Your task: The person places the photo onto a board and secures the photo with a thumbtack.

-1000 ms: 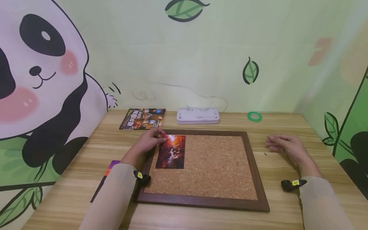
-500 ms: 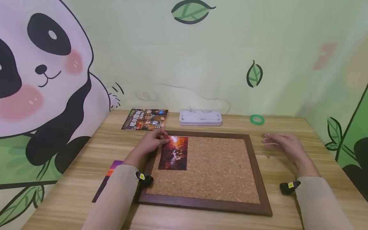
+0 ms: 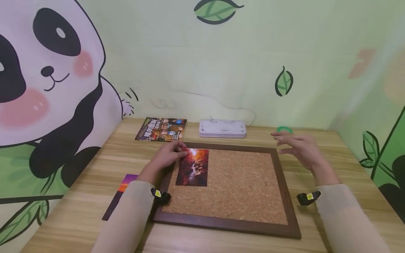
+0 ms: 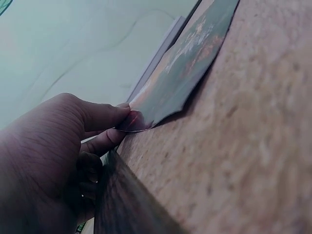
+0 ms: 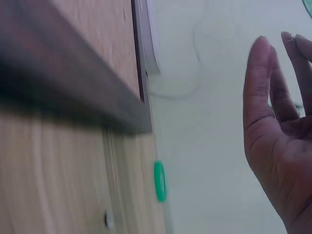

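A cork board (image 3: 240, 186) in a dark brown frame lies on the table. At its upper left corner is a glossy picture card (image 3: 192, 168) of a red autumn stream. My left hand (image 3: 167, 154) pinches the card's top left corner between thumb and finger, and the left wrist view shows that corner bent up off the cork (image 4: 258, 126). Beyond the board's top right corner hovers my right hand (image 3: 299, 147), fingertips together round a small pale pin-like thing (image 3: 278, 141). In the right wrist view the right hand (image 5: 282, 131) is raised above the tabletop.
A comic-style book (image 3: 161, 129) and a white tin case (image 3: 222, 128) stand along the back wall. Behind the right hand is a roll of green tape (image 3: 284, 129). A purple sunset card (image 3: 121, 193) lies partly under the left forearm. One tiny object (image 3: 296, 174) sits right of the board.
My right hand has moved left and up toward the board's top right corner, now overlapping the green tape. The left hand keeps its hold on the card's corner.
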Motion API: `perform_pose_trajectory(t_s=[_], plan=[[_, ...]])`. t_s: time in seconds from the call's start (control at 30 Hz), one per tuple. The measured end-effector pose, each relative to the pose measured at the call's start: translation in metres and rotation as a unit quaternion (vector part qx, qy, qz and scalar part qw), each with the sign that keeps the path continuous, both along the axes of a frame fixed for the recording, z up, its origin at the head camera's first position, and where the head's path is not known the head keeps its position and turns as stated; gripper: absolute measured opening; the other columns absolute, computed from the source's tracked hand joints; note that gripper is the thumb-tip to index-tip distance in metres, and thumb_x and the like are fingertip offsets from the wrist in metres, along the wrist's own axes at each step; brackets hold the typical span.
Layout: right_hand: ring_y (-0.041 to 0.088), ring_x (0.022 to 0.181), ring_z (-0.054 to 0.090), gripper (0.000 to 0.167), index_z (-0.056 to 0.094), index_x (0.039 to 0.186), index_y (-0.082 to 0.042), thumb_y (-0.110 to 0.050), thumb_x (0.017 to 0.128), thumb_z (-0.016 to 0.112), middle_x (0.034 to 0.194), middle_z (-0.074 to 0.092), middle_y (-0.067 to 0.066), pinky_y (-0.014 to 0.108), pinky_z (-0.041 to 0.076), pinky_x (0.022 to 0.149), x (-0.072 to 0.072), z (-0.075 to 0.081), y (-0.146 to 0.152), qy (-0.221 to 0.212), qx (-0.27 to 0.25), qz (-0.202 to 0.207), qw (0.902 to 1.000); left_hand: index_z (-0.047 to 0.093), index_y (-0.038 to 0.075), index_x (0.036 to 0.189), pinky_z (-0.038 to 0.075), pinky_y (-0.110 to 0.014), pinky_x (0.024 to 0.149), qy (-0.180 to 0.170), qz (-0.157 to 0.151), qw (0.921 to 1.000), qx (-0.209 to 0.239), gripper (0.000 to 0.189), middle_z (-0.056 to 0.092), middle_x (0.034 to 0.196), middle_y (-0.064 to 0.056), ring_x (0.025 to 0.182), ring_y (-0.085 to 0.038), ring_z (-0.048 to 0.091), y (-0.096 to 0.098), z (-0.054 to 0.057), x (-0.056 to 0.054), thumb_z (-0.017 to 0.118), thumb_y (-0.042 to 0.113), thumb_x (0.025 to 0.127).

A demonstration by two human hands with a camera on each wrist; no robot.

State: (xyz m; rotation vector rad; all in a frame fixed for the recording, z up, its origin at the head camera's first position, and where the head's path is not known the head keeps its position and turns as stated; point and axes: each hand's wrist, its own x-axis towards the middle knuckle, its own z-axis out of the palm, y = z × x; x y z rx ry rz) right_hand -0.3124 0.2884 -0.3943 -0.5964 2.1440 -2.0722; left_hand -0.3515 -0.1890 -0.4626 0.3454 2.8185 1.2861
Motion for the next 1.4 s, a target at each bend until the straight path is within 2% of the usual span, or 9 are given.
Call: perform_pose_trajectory(t_s=[0.13,0.33,0.43,0.57,0.8,0.9,1.03,1.2,1.4], plan=[[0.017,0.108,0.058,0.024,0.074,0.113,0.001,-0.012,0.104,0.057,0.120,0.064,0.004,0.032,0.056,0.084,-0.007,0.001,-0.020,-0.003,0.008,0.021,0.9998,0.066,0.010,0.113,0.045,-0.041,0.084,0.013,-0.006,0.9999,-0.001,0.025,0.065,0.095,-0.006,0.089,-0.024,0.060,0.002,0.000,0.001,0.072,0.025,0.093],[0.017,0.091,0.064,0.023,0.073,0.111,0.001,-0.017,0.100,0.064,0.101,0.069,0.009,0.033,0.058,0.079,-0.020,0.008,-0.070,-0.053,0.054,0.045,0.9961,0.067,0.013,0.110,0.045,-0.043,0.089,0.028,0.003,0.9992,-0.028,0.024,0.066,0.097,-0.003,0.092,-0.022,0.060,0.002,-0.005,0.002,0.074,0.027,0.092],[0.020,0.087,0.066,0.021,0.071,0.110,0.001,-0.016,0.100,0.065,0.102,0.067,0.019,0.037,0.057,0.080,-0.029,0.010,-0.101,-0.064,0.066,0.081,0.9925,0.068,0.012,0.110,0.045,-0.044,0.090,0.031,0.005,0.9991,-0.028,0.024,0.066,0.098,-0.003,0.093,-0.022,0.060,0.002,-0.006,0.000,0.075,0.026,0.091],[0.022,0.088,0.066,0.025,0.067,0.115,0.005,-0.014,0.099,0.065,0.103,0.066,0.022,0.045,0.056,0.085,-0.041,0.001,-0.142,-0.070,0.084,0.117,0.9871,0.068,0.013,0.110,0.046,-0.043,0.088,0.038,0.002,0.9986,-0.038,0.025,0.066,0.097,-0.002,0.091,-0.022,0.060,-0.001,-0.007,-0.002,0.074,0.028,0.091],[0.035,0.100,0.065,0.029,0.068,0.119,0.007,-0.013,0.099,0.065,0.113,0.067,0.027,0.046,0.056,0.086,-0.055,-0.015,-0.207,-0.055,0.149,0.139,0.9775,0.069,0.014,0.108,0.046,-0.042,0.086,0.053,-0.002,0.9980,-0.035,0.024,0.066,0.094,-0.001,0.089,-0.020,0.060,-0.002,-0.011,-0.001,0.076,0.029,0.090],[0.034,0.095,0.067,0.026,0.072,0.114,0.003,-0.015,0.097,0.068,0.107,0.071,0.020,0.047,0.056,0.084,-0.059,-0.020,-0.229,-0.036,0.196,0.130,0.9712,0.070,0.017,0.107,0.046,-0.042,0.086,0.063,-0.002,0.9973,-0.039,0.023,0.066,0.094,0.001,0.089,-0.018,0.060,-0.002,-0.012,-0.002,0.076,0.030,0.090],[0.024,0.080,0.067,0.018,0.075,0.107,-0.001,-0.014,0.094,0.070,0.093,0.072,0.008,0.037,0.058,0.073,-0.065,-0.027,-0.245,-0.008,0.250,0.105,0.9625,0.070,0.019,0.105,0.046,-0.042,0.087,0.070,-0.008,0.9970,-0.031,0.021,0.066,0.094,0.003,0.090,-0.019,0.060,0.002,-0.011,-0.002,0.077,0.029,0.089],[0.016,0.074,0.058,0.016,0.075,0.105,-0.003,-0.014,0.095,0.069,0.089,0.070,0.004,0.027,0.049,0.064,-0.065,-0.036,-0.250,-0.023,0.287,0.098,0.9527,0.071,0.018,0.109,0.045,-0.047,0.096,0.092,-0.011,0.9945,-0.049,0.024,0.066,0.109,-0.002,0.104,-0.024,0.061,0.001,-0.014,-0.002,0.076,0.031,0.089],[0.014,0.070,0.056,0.015,0.074,0.105,-0.003,-0.012,0.096,0.066,0.086,0.068,0.004,0.025,0.046,0.060,-0.066,-0.043,-0.252,-0.032,0.277,0.088,0.9562,0.073,0.017,0.110,0.042,-0.051,0.100,0.103,0.007,0.9923,-0.069,0.028,0.060,0.122,-0.007,0.114,-0.030,0.057,-0.004,-0.018,-0.001,0.077,0.034,0.088]])
